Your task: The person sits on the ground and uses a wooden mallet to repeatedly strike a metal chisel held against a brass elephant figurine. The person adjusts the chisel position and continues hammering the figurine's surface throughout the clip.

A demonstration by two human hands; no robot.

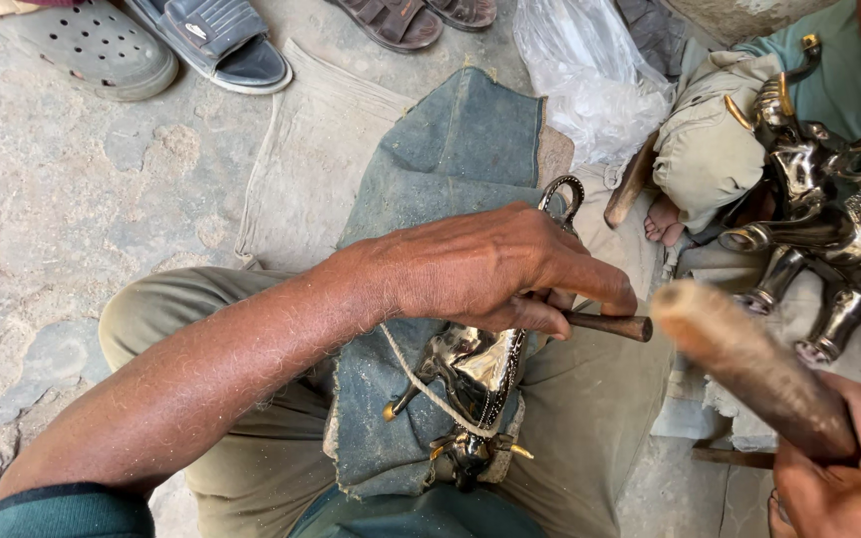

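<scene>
Bare stone floor (62, 199) carries sandals (151, 40) at eleven o'clock, a clear plastic bag (590, 70) at one and more polished metal figures (829, 229) at three; a blue denim cloth (450, 159) covers the lap. On it at six lies a shiny, dark-and-gold metal animal figure (475, 379), tied with cord (430, 389); the left hand (490, 264) partly hides it, fingers pinched on a thin wooden-handled tool (610, 324); the right hand (839, 468), at four, is clenched around a thick wooden handle (739, 364).

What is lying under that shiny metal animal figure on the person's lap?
The metal figure lies on a worn blue-grey cloth pad spread over the lap, a cord crossing it. The left hand, holding a thin tool, covers its upper part, so that stays unseen.
</scene>
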